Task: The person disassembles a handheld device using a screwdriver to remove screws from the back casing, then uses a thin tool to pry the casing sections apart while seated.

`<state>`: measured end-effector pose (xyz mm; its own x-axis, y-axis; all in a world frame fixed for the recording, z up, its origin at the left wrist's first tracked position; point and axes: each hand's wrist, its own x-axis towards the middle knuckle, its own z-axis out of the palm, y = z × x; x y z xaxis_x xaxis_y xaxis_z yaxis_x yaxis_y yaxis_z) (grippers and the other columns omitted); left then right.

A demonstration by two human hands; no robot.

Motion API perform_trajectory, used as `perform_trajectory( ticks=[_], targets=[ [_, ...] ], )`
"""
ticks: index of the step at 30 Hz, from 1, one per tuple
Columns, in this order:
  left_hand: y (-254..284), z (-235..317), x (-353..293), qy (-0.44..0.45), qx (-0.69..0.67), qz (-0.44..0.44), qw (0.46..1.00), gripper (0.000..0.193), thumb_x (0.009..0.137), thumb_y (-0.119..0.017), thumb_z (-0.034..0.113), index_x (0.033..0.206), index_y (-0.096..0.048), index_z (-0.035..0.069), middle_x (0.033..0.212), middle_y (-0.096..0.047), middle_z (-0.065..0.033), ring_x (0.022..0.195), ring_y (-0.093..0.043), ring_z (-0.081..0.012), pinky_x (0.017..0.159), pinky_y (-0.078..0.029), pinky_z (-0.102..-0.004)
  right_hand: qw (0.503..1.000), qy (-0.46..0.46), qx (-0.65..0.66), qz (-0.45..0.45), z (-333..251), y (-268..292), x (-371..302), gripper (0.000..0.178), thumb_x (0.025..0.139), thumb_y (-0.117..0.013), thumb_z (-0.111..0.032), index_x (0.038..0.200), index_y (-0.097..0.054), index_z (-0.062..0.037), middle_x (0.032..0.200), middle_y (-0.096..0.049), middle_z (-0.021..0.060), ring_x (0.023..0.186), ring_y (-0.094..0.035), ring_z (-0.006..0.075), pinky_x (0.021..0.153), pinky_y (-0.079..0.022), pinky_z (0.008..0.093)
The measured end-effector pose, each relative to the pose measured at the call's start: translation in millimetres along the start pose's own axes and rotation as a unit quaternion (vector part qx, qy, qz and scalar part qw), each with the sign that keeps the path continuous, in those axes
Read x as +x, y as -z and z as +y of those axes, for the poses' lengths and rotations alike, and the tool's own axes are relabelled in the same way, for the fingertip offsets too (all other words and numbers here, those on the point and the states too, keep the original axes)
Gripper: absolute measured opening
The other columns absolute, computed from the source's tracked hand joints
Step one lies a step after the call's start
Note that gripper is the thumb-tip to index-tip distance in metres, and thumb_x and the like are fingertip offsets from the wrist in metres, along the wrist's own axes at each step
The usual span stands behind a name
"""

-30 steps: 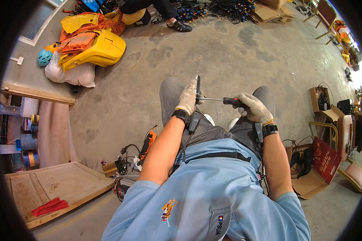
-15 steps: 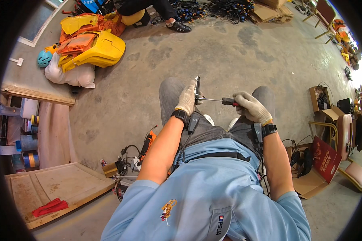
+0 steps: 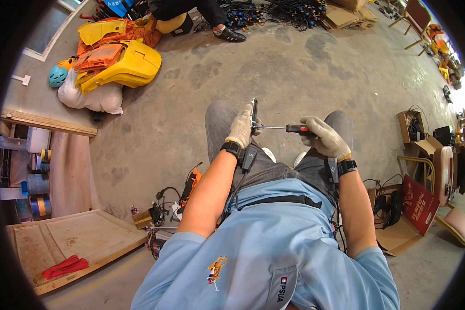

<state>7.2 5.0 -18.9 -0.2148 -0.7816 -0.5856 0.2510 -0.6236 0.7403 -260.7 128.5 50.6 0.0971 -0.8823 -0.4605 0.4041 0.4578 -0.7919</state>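
Observation:
Gloved in off-white, my left hand (image 3: 241,128) grips a narrow dark piece with a bright metal edge (image 3: 254,114), held upright above my left thigh; its exact kind is too small to tell. My right hand (image 3: 319,135), gloved as well, is closed round the red-and-black handle of a screwdriver (image 3: 279,128). The long shaft runs level to the left, and its tip meets the dark piece beside my left fingers. Whether it sits in a screw is hidden. Both wrists carry black straps with small dark boxes and cables.
Yellow and orange plastic shells (image 3: 132,64) lie at far left beside a white sack (image 3: 95,99). A wooden panel (image 3: 82,232) with a red cloth is at lower left. An open cardboard box (image 3: 395,240) stands at right. Another person's shoe (image 3: 229,35) shows at the back.
My right fingers have shifted slightly around the screwdriver handle. The screwdriver and the dark piece stay in nearly the same place.

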Motion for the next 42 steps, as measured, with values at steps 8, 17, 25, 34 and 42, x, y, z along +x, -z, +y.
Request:
perform_trajectory(
  ticks=[8,17,25,34,42],
  targets=[
    [-3,2,-2,0.007,-0.037,-0.002,0.999,0.042,0.104,-0.058,0.05,0.11,-0.061,0.008,0.074,-0.064,-0.0088,0.053,-0.062,-0.0211,0.044,-0.051,-0.0361,0.997,0.017,-0.076,-0.025,5,9,6,0.042,0.103,-0.063,-0.032,0.129,-0.059,0.0004,0.102,-0.061,0.0064,0.072,-0.055,0.0122,0.066,-0.048,0.0265],
    [-3,2,-3,-0.004,-0.016,-0.005,1.0,0.043,0.104,-0.057,0.051,0.108,-0.062,0.009,0.073,-0.065,-0.009,0.053,-0.063,-0.0209,0.045,-0.052,-0.0351,0.996,-0.078,-0.022,-0.019,-11,6,0,0.042,0.103,-0.063,-0.034,0.127,-0.059,0.0007,0.1,-0.061,0.0077,0.07,-0.054,0.0114,0.061,-0.046,0.0241],
    [1,0,0,-0.009,-0.021,-0.008,1.0,0.042,0.103,-0.059,0.05,0.111,-0.061,0.008,0.075,-0.065,-0.0099,0.053,-0.062,-0.0211,0.045,-0.052,-0.0355,0.997,0.02,-0.059,-0.041,8,15,6,0.043,0.1,-0.068,-0.029,0.128,-0.058,0.0013,0.104,-0.06,0.0075,0.077,-0.056,0.0127,0.067,-0.049,0.0275],
    [-5,2,-3,0.004,-0.015,0.008,1.0,0.043,0.103,-0.059,0.051,0.109,-0.061,0.009,0.075,-0.064,-0.0096,0.054,-0.063,-0.0215,0.046,-0.052,-0.0356,0.992,-0.103,-0.063,-0.031,-16,9,-2,0.044,0.1,-0.069,-0.034,0.125,-0.062,0.0013,0.103,-0.062,0.0076,0.075,-0.056,0.0115,0.067,-0.049,0.027],
    [-3,-1,-2,-0.01,-0.02,-0.007,1.0,0.041,0.103,-0.059,0.05,0.106,-0.062,0.009,0.074,-0.065,-0.0095,0.053,-0.061,-0.021,0.045,-0.05,-0.0345,0.996,0.072,-0.058,0.009,8,10,7,0.047,0.1,-0.069,-0.032,0.132,-0.059,0.0006,0.101,-0.062,0.0083,0.074,-0.056,0.0124,0.068,-0.049,0.0264]
  ],
)
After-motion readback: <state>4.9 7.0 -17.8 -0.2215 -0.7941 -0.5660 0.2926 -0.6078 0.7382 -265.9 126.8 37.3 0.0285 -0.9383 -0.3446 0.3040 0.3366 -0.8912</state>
